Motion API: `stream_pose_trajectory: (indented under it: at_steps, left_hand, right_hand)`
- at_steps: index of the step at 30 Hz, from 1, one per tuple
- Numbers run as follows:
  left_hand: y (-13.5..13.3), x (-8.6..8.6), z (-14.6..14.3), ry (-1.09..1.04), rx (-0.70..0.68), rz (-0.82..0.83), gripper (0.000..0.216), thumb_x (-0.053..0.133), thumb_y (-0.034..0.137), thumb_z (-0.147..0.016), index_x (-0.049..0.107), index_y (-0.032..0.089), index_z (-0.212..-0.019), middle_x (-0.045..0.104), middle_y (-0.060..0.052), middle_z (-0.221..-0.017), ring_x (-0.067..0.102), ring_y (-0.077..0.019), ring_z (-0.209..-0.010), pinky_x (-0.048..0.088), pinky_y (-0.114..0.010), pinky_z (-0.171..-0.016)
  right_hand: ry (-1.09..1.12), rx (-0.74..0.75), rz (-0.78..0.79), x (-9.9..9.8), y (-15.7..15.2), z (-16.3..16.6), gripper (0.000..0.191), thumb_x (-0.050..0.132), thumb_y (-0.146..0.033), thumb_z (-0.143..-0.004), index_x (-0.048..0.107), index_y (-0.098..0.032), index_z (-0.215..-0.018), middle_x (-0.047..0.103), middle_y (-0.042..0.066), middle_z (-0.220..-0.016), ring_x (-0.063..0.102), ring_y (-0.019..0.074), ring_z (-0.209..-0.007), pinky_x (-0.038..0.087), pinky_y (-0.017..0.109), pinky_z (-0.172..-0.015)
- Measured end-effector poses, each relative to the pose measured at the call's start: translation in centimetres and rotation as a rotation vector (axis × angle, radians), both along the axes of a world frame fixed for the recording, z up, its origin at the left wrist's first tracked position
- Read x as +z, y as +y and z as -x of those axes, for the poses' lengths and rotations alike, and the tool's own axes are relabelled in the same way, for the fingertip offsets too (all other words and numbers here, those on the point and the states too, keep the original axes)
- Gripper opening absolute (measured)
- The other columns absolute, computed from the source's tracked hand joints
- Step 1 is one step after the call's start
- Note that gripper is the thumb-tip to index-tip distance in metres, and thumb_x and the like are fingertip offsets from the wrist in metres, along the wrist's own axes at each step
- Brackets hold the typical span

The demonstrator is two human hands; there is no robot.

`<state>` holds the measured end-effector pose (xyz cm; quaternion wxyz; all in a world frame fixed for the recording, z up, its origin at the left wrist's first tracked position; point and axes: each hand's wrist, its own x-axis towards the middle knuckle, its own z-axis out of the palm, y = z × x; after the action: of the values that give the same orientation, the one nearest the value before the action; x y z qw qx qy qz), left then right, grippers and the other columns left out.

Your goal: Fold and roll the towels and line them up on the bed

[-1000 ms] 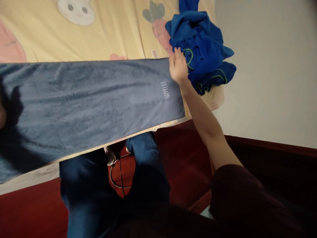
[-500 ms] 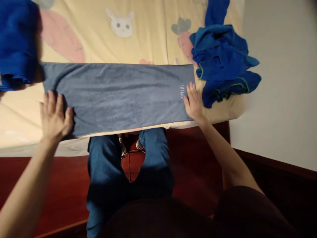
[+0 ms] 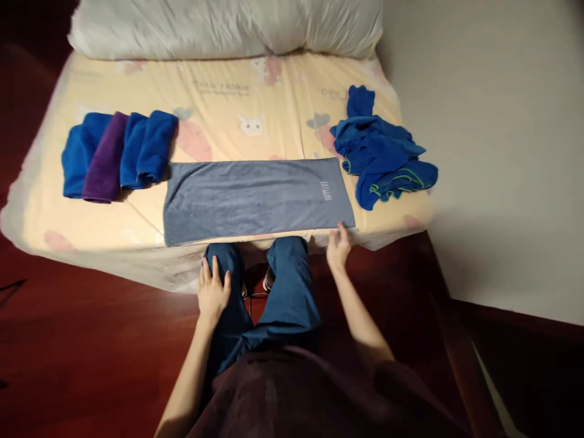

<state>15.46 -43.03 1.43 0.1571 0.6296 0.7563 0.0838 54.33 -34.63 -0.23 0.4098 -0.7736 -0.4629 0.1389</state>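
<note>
A grey towel [image 3: 255,198] lies folded lengthwise and flat along the near edge of the bed [image 3: 228,115]. My right hand [image 3: 338,246] hovers just below the towel's near right corner, fingers loosely apart and empty. My left hand [image 3: 213,291] rests flat and open on my left thigh, away from the towel. A heap of crumpled blue towels [image 3: 381,164] lies at the bed's right edge. Folded blue and purple towels [image 3: 116,155] sit in a row at the left.
A white pillow or duvet [image 3: 228,27] lies across the head of the bed. Dark red wooden floor [image 3: 82,359] surrounds the bed. A pale wall [image 3: 497,121] is on the right, with a dark wooden ledge [image 3: 474,365] beside me.
Both hands have come off the grey towel: the left dropped to my thigh, the right drew back to the bed's edge. The view pulled back, showing the whole bed.
</note>
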Motion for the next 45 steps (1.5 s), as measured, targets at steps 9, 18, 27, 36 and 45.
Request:
stream_pose_trajectory:
  at_steps: [9,18,27,36,45]
  left_hand:
    - [-2.9,2.0,-4.8,0.293,-0.143,0.062,0.069,0.041,0.04,-0.104,0.028,0.014,-0.167,0.017,-0.029,-0.171,0.03,-0.0493,-0.153,0.042,-0.064,-0.112]
    - [-2.2,1.5,-7.1,0.33,-0.218,0.068,0.073,0.043,0.04,-0.103,0.024,0.013,-0.168,0.015,-0.033,-0.17,0.033,-0.0533,-0.15,0.041,-0.069,-0.108]
    - [-2.2,1.3,-7.5,0.285,-0.203,0.055,0.074,0.044,0.038,-0.102,0.024,0.012,-0.168,0.014,-0.033,-0.17,0.03,-0.0543,-0.151,0.039,-0.072,-0.109]
    - [-2.2,1.3,-7.2,0.296,-0.211,0.045,0.074,0.046,0.041,-0.101,0.027,0.015,-0.167,0.018,-0.031,-0.17,0.034,-0.0514,-0.15,0.04,-0.067,-0.11]
    - [-1.1,1.4,-5.4,0.314,-0.217,0.046,0.07,0.051,0.037,-0.1,0.036,0.013,-0.164,0.025,-0.029,-0.169,0.034,-0.0479,-0.152,0.041,-0.063,-0.114]
  right_hand:
    - [0.69,0.155,-0.068,0.5,-5.1,15.1,0.049,0.064,-0.059,-0.091,0.073,-0.015,-0.112,0.078,0.011,-0.099,0.075,0.02,-0.074,0.066,0.034,-0.072]
    - [0.955,0.141,-0.059,0.1,-3.0,17.2,0.046,0.076,-0.051,-0.084,0.072,-0.013,-0.11,0.076,0.013,-0.113,0.079,0.0224,-0.089,0.069,0.031,-0.067]
    - [0.995,0.141,0.017,-0.3,-0.5,18.9,0.043,0.075,-0.034,-0.086,0.068,-0.016,-0.125,0.074,0.012,-0.117,0.079,0.018,-0.082,0.067,0.025,-0.06]
    - [1.147,0.244,0.006,-0.8,-0.2,20.0,0.071,0.079,-0.034,-0.084,0.054,-0.019,-0.148,0.072,0.008,-0.114,0.076,0.0203,-0.104,0.065,0.038,-0.097]
    - [0.926,0.409,0.051,-1.6,-0.3,20.6,0.077,0.07,-0.039,-0.09,0.042,-0.02,-0.159,0.073,0.011,-0.121,0.077,0.0179,-0.088,0.066,0.037,-0.091]
